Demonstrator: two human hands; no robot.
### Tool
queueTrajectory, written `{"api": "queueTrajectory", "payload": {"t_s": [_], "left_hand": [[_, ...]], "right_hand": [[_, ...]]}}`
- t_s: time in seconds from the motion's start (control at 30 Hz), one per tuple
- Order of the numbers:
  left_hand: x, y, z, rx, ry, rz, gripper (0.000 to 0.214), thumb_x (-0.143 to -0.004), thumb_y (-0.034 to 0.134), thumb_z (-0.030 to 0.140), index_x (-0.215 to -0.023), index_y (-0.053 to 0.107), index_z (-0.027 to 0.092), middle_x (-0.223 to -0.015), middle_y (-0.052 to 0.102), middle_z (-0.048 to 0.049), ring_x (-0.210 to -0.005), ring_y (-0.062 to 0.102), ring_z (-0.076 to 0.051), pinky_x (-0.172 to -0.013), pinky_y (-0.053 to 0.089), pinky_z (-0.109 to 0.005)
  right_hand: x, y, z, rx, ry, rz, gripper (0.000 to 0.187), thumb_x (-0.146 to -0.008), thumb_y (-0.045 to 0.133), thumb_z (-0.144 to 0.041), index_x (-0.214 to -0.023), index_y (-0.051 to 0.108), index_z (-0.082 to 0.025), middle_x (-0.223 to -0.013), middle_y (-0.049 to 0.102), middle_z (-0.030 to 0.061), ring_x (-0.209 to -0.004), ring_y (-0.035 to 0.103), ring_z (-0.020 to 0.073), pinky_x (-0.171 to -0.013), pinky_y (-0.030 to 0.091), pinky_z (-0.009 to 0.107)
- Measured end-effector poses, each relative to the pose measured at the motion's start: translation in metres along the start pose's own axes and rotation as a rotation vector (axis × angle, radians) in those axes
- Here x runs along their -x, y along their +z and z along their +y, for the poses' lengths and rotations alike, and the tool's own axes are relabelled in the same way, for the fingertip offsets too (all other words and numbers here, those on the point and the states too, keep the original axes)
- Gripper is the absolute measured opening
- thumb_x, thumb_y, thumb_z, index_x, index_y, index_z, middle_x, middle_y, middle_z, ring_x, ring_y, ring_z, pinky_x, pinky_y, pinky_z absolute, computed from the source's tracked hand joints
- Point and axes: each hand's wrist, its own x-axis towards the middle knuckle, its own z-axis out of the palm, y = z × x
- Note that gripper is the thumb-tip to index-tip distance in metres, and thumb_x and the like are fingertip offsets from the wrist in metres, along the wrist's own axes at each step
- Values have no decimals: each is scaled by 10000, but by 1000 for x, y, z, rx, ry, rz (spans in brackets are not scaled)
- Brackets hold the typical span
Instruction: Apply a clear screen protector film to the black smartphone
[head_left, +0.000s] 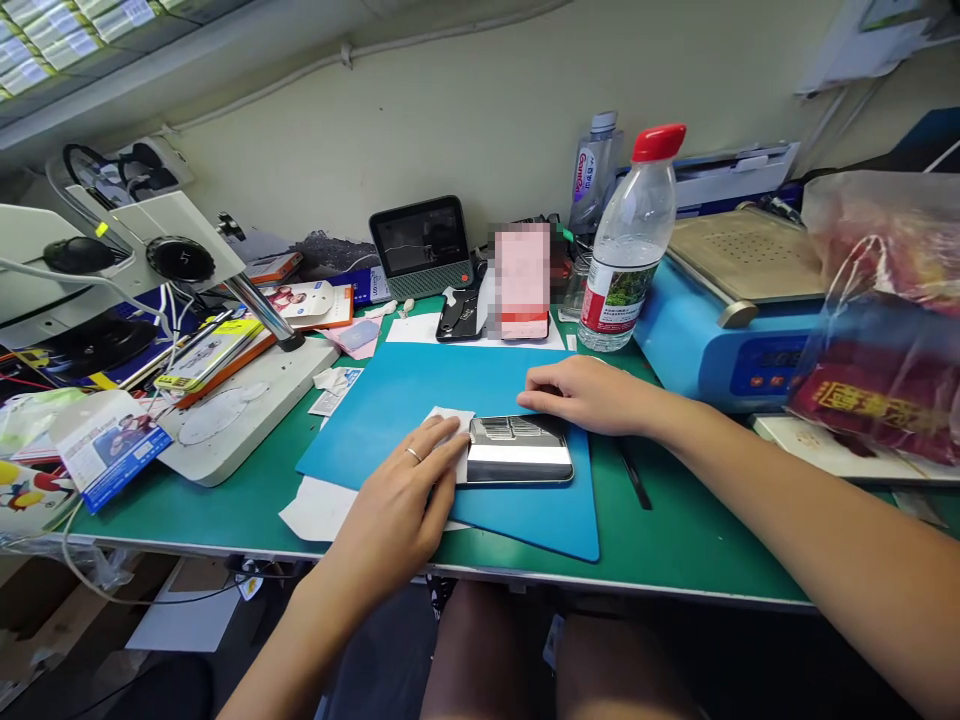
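Note:
A smartphone [525,458] with a glossy reflective face lies flat on a blue mat [420,395] at the front of the green bench. My left hand [401,495], with a ring on one finger, presses a small white cloth or wipe [448,418] against the phone's left end, fingers together and bent. My right hand [581,392] rests on the mat at the phone's far edge, fingers curled down and touching the phone's top right corner.
A microscope [127,250] on a white base stands at the left among packets and cables. Behind the mat are a small black screen [420,243], a dark phone case [459,315] and a water bottle [630,250]. A blue heating machine [731,300] and a plastic bag [889,300] fill the right.

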Motion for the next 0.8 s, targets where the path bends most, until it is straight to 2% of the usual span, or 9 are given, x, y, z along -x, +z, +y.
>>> {"api": "queueTrajectory", "payload": {"t_s": [0.13,0.3,0.5,0.63,0.8], "left_hand": [[1,1,0,-37,-8,-50,498,-1096,342,255,-1576,421,150,-1654,429,-133,-1556,361,-265,-1263,375,-506],[1,2,5,-130,-8,-149,590,-1116,330,394,-1647,277,143,-1714,272,-142,-1600,212,-278,-1290,286,-549],[-4,9,42,-144,35,-168,782,-1072,375,583,-1635,269,51,-1696,238,-205,-1591,208,-334,-1269,317,-571],[-12,21,66,-123,44,-181,858,-1043,400,635,-1626,287,15,-1698,220,-213,-1594,176,-355,-1286,286,-550],[-22,37,89,-83,50,-120,899,-1034,375,673,-1611,312,-13,-1690,245,-229,-1593,199,-359,-1301,270,-529]], "right_hand": [[0,0,2,-13,-15,2,439,-983,456,-569,-763,595,-216,-773,688,38,-687,568,189,-651,329,324],[-1,1,5,-21,-16,1,438,-981,465,-575,-770,602,-217,-781,693,36,-695,571,189,-639,327,321],[-1,1,3,-17,-23,1,420,-977,477,-559,-769,594,-214,-772,685,30,-698,564,185,-656,326,317],[-2,2,4,-20,-27,9,434,-981,468,-570,-775,600,-212,-772,680,27,-695,555,179,-655,327,312],[-2,1,2,-18,-33,14,425,-977,468,-555,-770,604,-209,-748,677,31,-682,550,179,-657,331,311]]}}
